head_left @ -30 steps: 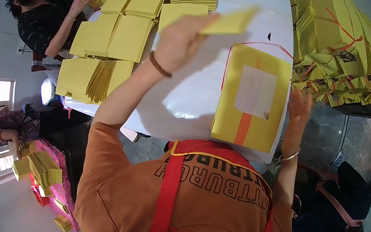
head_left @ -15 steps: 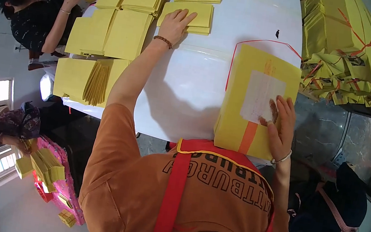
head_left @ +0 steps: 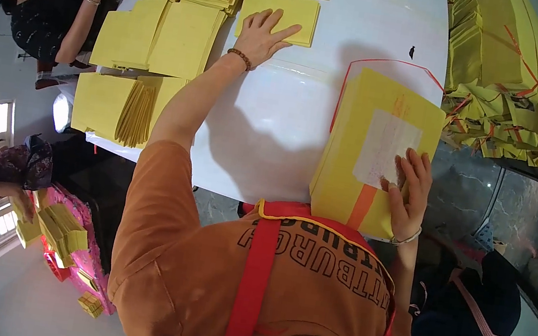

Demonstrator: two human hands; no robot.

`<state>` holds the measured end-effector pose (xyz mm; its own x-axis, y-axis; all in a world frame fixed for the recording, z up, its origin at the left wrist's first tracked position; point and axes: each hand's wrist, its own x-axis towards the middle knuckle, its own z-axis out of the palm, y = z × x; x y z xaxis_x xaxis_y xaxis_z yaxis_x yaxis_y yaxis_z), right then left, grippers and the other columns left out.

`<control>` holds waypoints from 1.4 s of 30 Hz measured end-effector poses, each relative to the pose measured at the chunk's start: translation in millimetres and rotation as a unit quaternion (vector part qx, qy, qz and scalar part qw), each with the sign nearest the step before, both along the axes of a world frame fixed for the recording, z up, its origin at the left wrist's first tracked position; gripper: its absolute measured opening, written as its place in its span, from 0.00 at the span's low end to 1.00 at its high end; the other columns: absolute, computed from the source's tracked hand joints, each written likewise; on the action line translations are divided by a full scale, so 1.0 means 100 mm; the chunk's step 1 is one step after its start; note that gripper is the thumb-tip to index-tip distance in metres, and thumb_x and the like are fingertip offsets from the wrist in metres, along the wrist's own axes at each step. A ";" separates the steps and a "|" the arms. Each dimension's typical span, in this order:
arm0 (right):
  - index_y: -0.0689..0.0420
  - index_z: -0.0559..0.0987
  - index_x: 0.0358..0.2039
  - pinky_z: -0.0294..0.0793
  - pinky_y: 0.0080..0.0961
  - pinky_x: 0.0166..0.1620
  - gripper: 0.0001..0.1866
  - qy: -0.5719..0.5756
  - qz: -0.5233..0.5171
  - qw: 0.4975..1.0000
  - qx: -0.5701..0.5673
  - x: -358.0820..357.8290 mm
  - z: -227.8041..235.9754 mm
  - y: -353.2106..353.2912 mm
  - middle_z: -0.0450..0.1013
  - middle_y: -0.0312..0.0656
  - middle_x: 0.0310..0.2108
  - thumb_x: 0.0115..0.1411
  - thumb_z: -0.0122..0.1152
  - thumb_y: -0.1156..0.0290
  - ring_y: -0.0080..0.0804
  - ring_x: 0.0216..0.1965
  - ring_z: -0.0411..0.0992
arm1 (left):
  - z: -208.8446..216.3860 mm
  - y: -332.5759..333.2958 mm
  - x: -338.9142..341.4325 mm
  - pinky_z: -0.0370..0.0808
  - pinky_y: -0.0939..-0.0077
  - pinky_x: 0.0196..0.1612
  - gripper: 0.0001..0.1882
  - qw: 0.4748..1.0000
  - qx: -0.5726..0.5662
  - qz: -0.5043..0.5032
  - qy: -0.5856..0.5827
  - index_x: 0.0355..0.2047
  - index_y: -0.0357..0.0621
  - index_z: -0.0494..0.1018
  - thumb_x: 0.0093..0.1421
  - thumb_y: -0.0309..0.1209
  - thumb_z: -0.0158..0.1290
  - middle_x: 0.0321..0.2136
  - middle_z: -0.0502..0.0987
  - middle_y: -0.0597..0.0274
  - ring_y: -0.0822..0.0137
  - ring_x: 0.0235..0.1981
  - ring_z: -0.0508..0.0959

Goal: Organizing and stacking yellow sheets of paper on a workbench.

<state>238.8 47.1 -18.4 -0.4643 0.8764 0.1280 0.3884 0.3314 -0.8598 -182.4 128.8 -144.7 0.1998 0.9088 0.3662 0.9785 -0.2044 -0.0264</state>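
My left hand [head_left: 264, 38] lies on a small stack of yellow paper sheets [head_left: 302, 18], fingers spread and thumb pointing right. Close to my body on the right lies a thick yellow paper stack [head_left: 333, 167] with a white label [head_left: 375, 132] and an orange strip [head_left: 362, 206]. My right hand [head_left: 411, 196] rests on this stack's right edge, fingers slightly bent and apart over the label's side. A dark reddish mark on the label is partly covered by those fingers. A red cord [head_left: 396, 62] loops around the stack's far end.
More yellow stacks [head_left: 187, 41] cover the left of the white table [head_left: 290, 122], with a fanned bundle [head_left: 136, 113] among them. Tall tied yellow bundles [head_left: 508, 58] stand at right. A co-worker [head_left: 56, 11] handles yellow paper at far left. Other people are at lower left and lower right.
My left hand's fingers have spread wider on the small stack, whose edges look more even. My right hand stays on the labelled stack. The whole view has shifted slightly.
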 end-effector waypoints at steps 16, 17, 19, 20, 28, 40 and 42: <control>0.52 0.73 0.48 0.51 0.42 0.59 0.23 -0.106 0.080 0.981 0.141 0.19 0.22 0.07 0.63 0.42 0.55 0.49 0.61 0.67 0.50 0.61 0.52 | 0.43 0.07 -0.02 0.62 0.58 0.52 0.34 0.961 -0.193 -0.014 0.198 0.63 0.73 0.44 0.59 0.46 0.45 0.56 0.57 0.54 0.55 0.54 0.62; 0.52 0.73 0.48 0.51 0.42 0.59 0.23 -0.106 0.078 0.981 0.143 0.22 0.24 0.06 0.63 0.42 0.55 0.49 0.61 0.67 0.50 0.61 0.52 | 0.44 0.07 -0.03 0.62 0.58 0.52 0.34 0.961 -0.191 -0.015 0.199 0.63 0.73 0.44 0.59 0.46 0.45 0.56 0.57 0.54 0.55 0.54 0.62; 0.51 0.75 0.44 0.51 0.41 0.59 0.20 -0.147 0.119 0.971 0.146 0.26 0.24 0.04 0.65 0.40 0.54 0.49 0.61 0.67 0.49 0.62 0.52 | 0.45 0.09 -0.04 0.63 0.58 0.52 0.35 0.961 -0.182 -0.016 0.208 0.63 0.73 0.43 0.58 0.45 0.47 0.56 0.58 0.57 0.57 0.53 0.63; 0.51 0.75 0.44 0.51 0.41 0.59 0.20 -0.147 0.117 0.971 0.144 0.27 0.21 0.03 0.65 0.40 0.54 0.49 0.61 0.67 0.49 0.62 0.52 | 0.46 0.09 -0.02 0.63 0.58 0.52 0.35 0.960 -0.183 -0.018 0.209 0.63 0.73 0.43 0.58 0.45 0.47 0.56 0.58 0.57 0.57 0.53 0.63; 0.52 0.76 0.39 0.51 0.39 0.61 0.17 -0.053 0.094 0.984 0.139 0.28 -0.06 0.08 0.65 0.37 0.54 0.47 0.65 0.70 0.47 0.62 0.50 | 0.90 -0.10 0.62 0.66 0.55 0.48 0.24 0.995 -0.028 -0.091 -0.013 0.54 0.56 0.63 0.56 0.37 0.50 0.53 0.65 0.54 0.53 0.49 0.68; 0.51 0.76 0.38 0.51 0.37 0.61 0.14 -0.027 0.085 0.985 0.148 0.27 -0.16 0.06 0.64 0.36 0.54 0.49 0.64 0.68 0.44 0.62 0.49 | 1.59 -1.48 2.01 0.67 0.68 0.39 0.26 0.905 -0.137 -0.371 -0.158 0.43 0.39 0.71 0.44 0.38 0.60 0.38 0.69 0.57 0.57 0.37 0.70; 0.51 0.76 0.38 0.51 0.37 0.61 0.14 -0.023 0.085 0.985 0.150 0.27 -0.17 0.05 0.65 0.36 0.53 0.49 0.63 0.68 0.44 0.62 0.49 | 1.61 -1.52 2.04 0.67 0.69 0.38 0.25 0.912 -0.120 -0.368 -0.134 0.43 0.38 0.71 0.44 0.37 0.60 0.37 0.70 0.57 0.57 0.37 0.70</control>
<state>265.8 52.5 -35.3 -0.6132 0.7108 0.3446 0.3419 0.6321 -0.6954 21.9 -22.9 16.2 0.7198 0.6259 0.3004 0.5394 -0.7766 0.3255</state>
